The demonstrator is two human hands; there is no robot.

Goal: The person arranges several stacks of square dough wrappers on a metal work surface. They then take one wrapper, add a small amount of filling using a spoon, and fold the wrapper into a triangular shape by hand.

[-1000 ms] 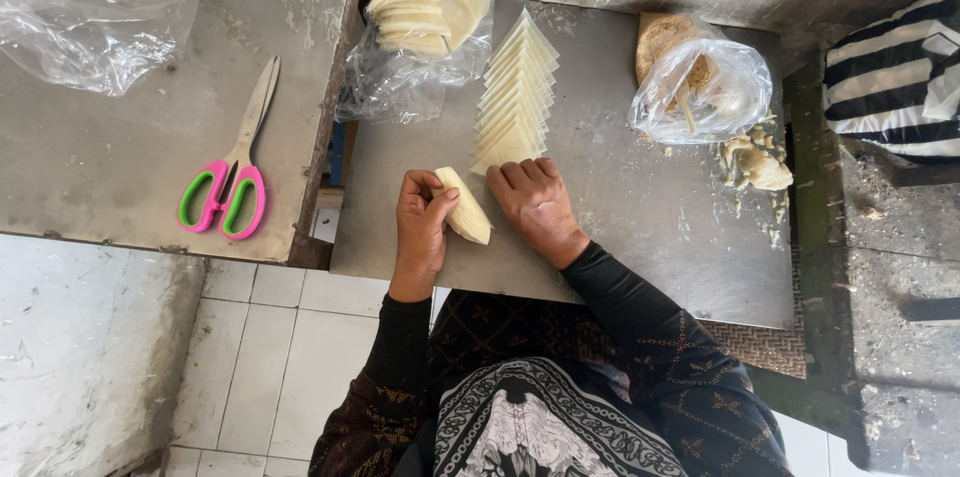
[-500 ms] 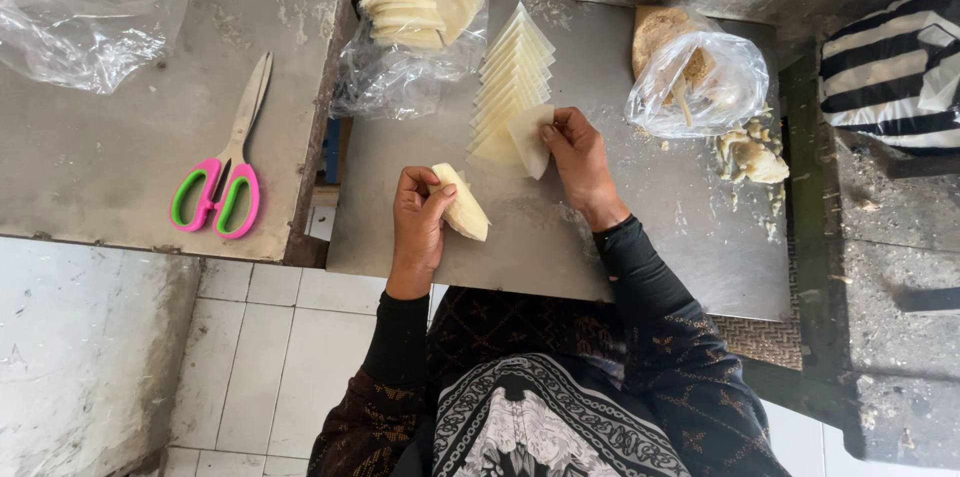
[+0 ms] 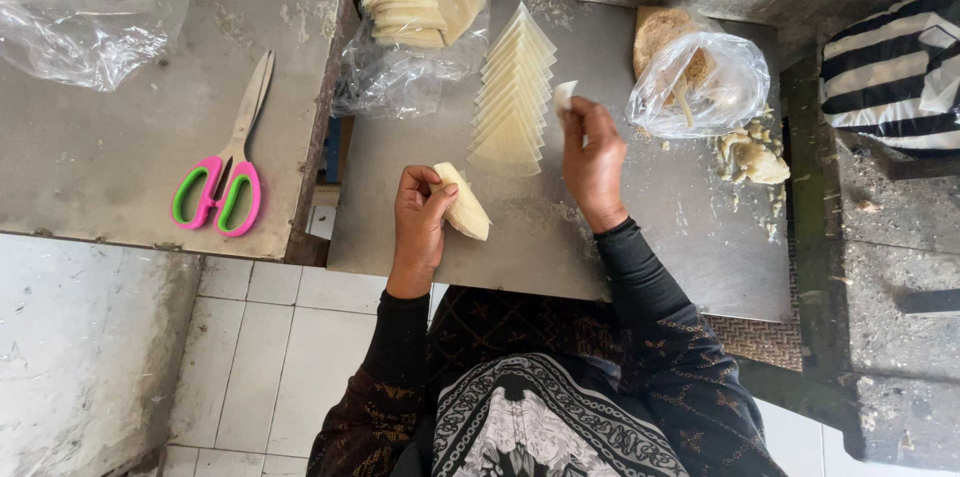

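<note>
The left hand (image 3: 420, 212) clasped one pale folded dough parcel (image 3: 465, 203) just below the fanned row of thin square pastry sheets (image 3: 512, 97). The right hand (image 3: 592, 159) pinched a single pale sheet (image 3: 564, 97) at that row's right edge. All rested over a grey metal surface (image 3: 660, 237). Left of the row, an open clear bag (image 3: 400, 67) held stacked parcels; right, another clear bag (image 3: 705, 82) held brown filling. One pair of pink-and-green scissors (image 3: 222, 172) lay far left.

Striped cloth (image 3: 895, 67) and clear bag (image 3: 85, 2) (both edge-cropped), bagged filling (image 3: 690, 72) indistinct.
</note>
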